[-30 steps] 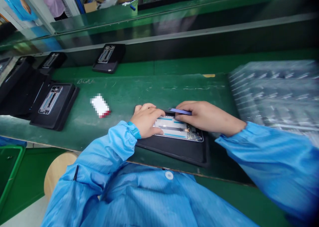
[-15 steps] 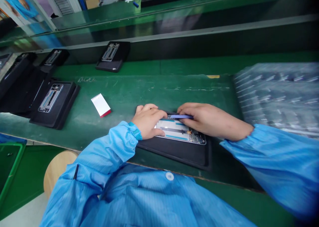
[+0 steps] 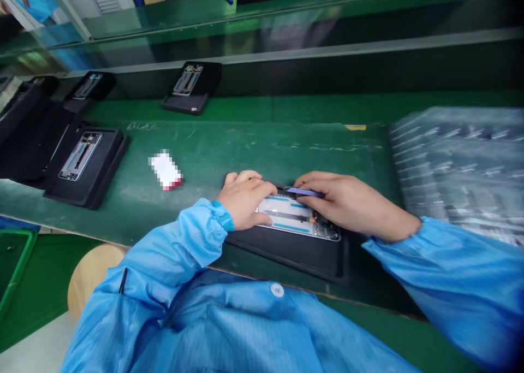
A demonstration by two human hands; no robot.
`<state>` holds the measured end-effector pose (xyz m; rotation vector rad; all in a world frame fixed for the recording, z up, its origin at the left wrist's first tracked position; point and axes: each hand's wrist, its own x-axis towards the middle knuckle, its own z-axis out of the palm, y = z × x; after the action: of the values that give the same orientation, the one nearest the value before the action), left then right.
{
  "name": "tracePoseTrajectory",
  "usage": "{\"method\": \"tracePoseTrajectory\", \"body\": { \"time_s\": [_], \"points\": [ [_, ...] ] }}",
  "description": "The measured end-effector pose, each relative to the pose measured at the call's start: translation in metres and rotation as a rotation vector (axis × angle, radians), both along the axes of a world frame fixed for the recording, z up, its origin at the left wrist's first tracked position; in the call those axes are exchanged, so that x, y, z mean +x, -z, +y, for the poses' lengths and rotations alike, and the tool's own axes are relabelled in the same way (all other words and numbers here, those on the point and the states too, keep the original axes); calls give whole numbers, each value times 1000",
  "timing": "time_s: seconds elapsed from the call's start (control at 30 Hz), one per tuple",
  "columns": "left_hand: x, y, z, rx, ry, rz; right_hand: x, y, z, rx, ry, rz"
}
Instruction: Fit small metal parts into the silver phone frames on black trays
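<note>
An opened phone frame [image 3: 286, 215], pale with blue adhesive strips and a dark ribbon cable down its middle, lies in a black tray [image 3: 286, 253] in front of me. My left hand [image 3: 248, 201] covers its left end, thumb on the near side and fingers at the far side, gripping it. In my right hand [image 3: 333, 198] a thin purple pry stick [image 3: 305, 191] is pinched between thumb and fingers. The stick lies along the far long edge of the frame; whether its tip touches is too small to tell. My right fingers hide part of that edge.
Left of me another phone frame [image 3: 81, 155] sits on a black tray [image 3: 67, 190]. More trayed phones [image 3: 188, 80] stand farther back. A white pad with a red edge [image 3: 166, 170] lies left of my hands; clear plastic trays [image 3: 462, 165] are stacked at right.
My right hand and the purple pry stick have shifted slightly right along the far edge. My left hand keeps its hold on the phone frame. The view has turned a little.
</note>
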<state>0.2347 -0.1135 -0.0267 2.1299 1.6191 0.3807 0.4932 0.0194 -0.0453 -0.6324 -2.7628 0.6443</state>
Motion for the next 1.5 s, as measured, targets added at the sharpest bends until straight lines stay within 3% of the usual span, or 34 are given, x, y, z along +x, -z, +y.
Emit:
{"method": "tracePoseTrajectory", "body": {
  "time_s": [0.37,0.67,0.97,1.23,1.5],
  "points": [
    [0,1,-1,6,4,-5,2,5,-11,60,62,65],
    [0,0,-2,18,-3,-8,5,-4,-25,73,133,118],
    [-1,1,-2,18,5,-1,8,9,-22,242,75,-13],
    [-1,0,-2,29,8,5,4,2,-14,133,41,11],
    [0,3,-2,36,8,1,5,2,-19,123,72,38]
  ]
}}
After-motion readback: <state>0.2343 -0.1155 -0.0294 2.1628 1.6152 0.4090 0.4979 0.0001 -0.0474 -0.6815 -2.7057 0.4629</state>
